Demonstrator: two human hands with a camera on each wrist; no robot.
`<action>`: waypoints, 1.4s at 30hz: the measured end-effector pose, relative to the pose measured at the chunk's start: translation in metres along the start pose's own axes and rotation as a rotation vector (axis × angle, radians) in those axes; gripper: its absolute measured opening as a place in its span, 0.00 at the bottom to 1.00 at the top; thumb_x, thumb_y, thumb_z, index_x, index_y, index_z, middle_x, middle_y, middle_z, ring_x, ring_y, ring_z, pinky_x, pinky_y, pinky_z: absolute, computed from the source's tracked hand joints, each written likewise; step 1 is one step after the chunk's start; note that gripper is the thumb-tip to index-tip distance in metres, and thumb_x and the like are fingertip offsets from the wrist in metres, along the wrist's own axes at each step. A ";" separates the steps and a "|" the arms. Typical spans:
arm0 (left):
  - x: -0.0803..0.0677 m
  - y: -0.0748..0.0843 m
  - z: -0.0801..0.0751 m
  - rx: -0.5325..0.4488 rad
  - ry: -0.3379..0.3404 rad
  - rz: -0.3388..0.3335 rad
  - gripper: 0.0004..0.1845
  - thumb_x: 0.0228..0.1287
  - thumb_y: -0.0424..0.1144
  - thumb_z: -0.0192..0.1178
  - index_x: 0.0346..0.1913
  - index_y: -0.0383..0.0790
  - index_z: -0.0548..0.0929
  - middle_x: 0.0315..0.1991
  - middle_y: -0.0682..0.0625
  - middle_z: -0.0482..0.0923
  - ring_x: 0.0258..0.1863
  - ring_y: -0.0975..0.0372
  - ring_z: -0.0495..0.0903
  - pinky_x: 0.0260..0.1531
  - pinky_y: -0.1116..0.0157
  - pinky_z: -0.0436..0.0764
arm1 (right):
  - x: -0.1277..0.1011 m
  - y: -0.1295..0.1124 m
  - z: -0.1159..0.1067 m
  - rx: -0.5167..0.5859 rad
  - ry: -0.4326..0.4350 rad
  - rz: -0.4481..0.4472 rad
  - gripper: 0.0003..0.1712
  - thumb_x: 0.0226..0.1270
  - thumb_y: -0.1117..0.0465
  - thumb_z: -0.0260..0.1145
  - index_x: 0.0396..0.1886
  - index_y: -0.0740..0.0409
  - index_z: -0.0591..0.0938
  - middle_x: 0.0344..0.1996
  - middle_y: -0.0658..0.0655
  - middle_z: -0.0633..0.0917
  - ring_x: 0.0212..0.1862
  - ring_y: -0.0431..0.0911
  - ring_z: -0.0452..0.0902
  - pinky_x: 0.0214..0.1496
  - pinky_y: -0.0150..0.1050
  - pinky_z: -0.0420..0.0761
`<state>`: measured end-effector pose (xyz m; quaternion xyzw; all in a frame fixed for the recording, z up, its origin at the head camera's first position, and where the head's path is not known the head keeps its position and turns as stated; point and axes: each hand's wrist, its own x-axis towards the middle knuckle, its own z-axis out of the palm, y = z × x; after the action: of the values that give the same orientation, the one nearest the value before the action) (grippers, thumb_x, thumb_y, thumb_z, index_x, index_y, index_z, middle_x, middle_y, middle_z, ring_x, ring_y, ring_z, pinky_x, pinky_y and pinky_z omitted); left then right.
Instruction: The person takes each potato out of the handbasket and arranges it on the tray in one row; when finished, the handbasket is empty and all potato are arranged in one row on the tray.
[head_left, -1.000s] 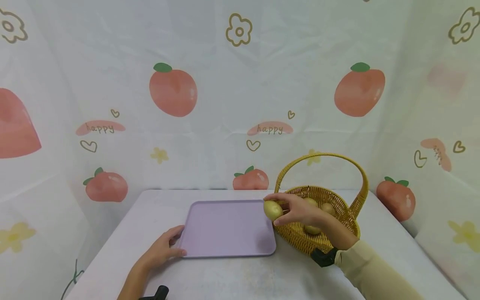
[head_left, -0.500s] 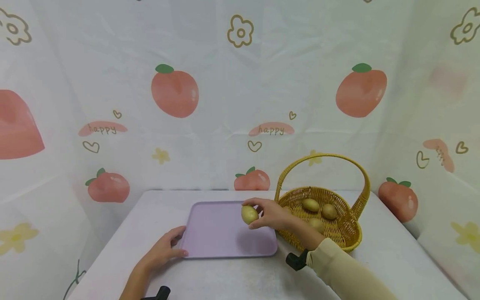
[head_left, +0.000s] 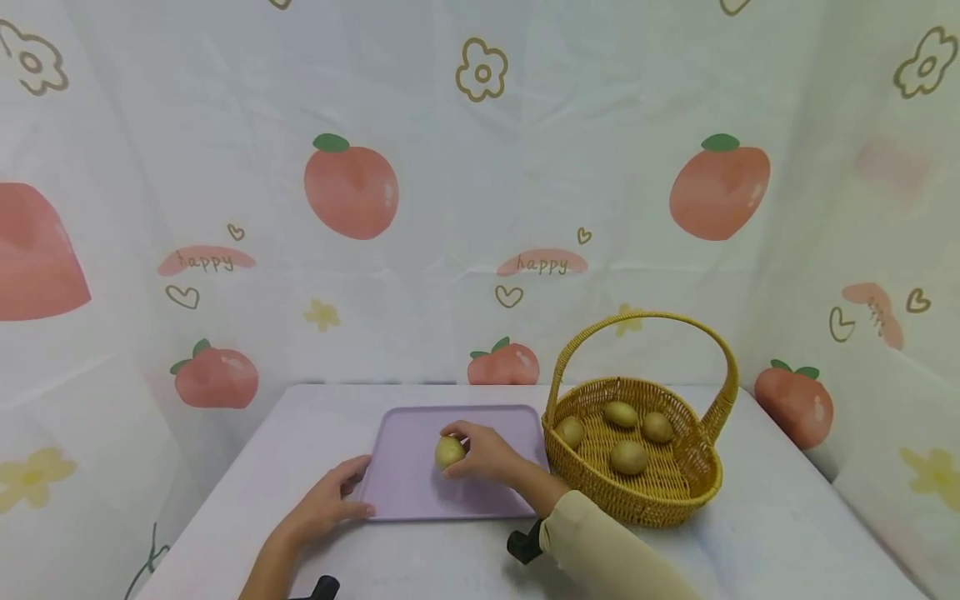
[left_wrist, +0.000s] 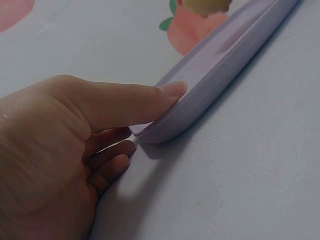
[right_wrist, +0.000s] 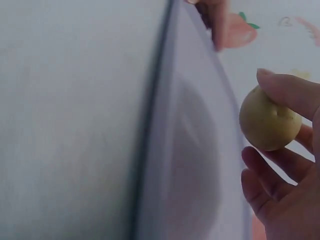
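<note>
A white backdrop [head_left: 450, 192] printed with red peaches [head_left: 351, 193] (plus the word "happy" [head_left: 206, 262]) surrounds a white table [head_left: 420, 558].

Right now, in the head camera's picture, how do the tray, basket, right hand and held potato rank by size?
1. Basket, counting its handle
2. Tray
3. Right hand
4. Held potato, partly covered by that hand
</note>
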<state>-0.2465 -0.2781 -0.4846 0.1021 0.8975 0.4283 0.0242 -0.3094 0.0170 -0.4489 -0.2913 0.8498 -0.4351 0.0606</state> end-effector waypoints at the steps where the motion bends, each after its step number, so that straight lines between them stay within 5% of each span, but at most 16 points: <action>1: -0.001 0.000 0.000 -0.003 -0.001 0.001 0.47 0.46 0.41 0.76 0.68 0.28 0.66 0.66 0.32 0.66 0.61 0.40 0.70 0.61 0.44 0.69 | 0.002 0.000 0.006 0.008 0.000 0.012 0.35 0.45 0.62 0.80 0.56 0.59 0.79 0.46 0.52 0.82 0.39 0.40 0.77 0.39 0.32 0.77; 12: -0.002 0.000 -0.002 -0.021 -0.008 0.049 0.46 0.47 0.40 0.75 0.68 0.27 0.66 0.65 0.32 0.67 0.60 0.42 0.71 0.60 0.44 0.70 | 0.026 -0.013 0.060 0.017 0.009 0.017 0.34 0.44 0.59 0.81 0.54 0.55 0.80 0.42 0.48 0.83 0.39 0.36 0.76 0.39 0.29 0.77; 23: 0.000 -0.001 -0.004 -0.057 -0.038 0.097 0.45 0.49 0.39 0.74 0.68 0.26 0.64 0.66 0.28 0.64 0.61 0.38 0.69 0.60 0.42 0.69 | 0.034 -0.036 0.087 -0.007 0.058 0.060 0.34 0.44 0.56 0.82 0.54 0.54 0.80 0.37 0.47 0.83 0.39 0.36 0.75 0.41 0.30 0.77; 29: -0.001 -0.003 -0.004 -0.044 -0.042 0.090 0.46 0.50 0.39 0.74 0.69 0.25 0.64 0.66 0.27 0.63 0.61 0.37 0.69 0.61 0.42 0.69 | 0.034 -0.033 0.093 -0.065 0.063 0.055 0.35 0.45 0.53 0.82 0.55 0.52 0.80 0.33 0.43 0.81 0.36 0.34 0.72 0.39 0.29 0.76; 42: 0.000 -0.002 -0.002 -0.026 -0.021 0.111 0.45 0.49 0.41 0.75 0.68 0.27 0.65 0.63 0.32 0.69 0.60 0.39 0.71 0.59 0.42 0.70 | 0.020 -0.019 0.081 0.003 0.059 0.026 0.36 0.48 0.55 0.80 0.59 0.54 0.78 0.44 0.51 0.84 0.47 0.41 0.79 0.51 0.34 0.79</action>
<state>-0.2470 -0.2810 -0.4844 0.1559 0.8845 0.4395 0.0111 -0.2885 -0.0596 -0.4810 -0.2670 0.8543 -0.4440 0.0415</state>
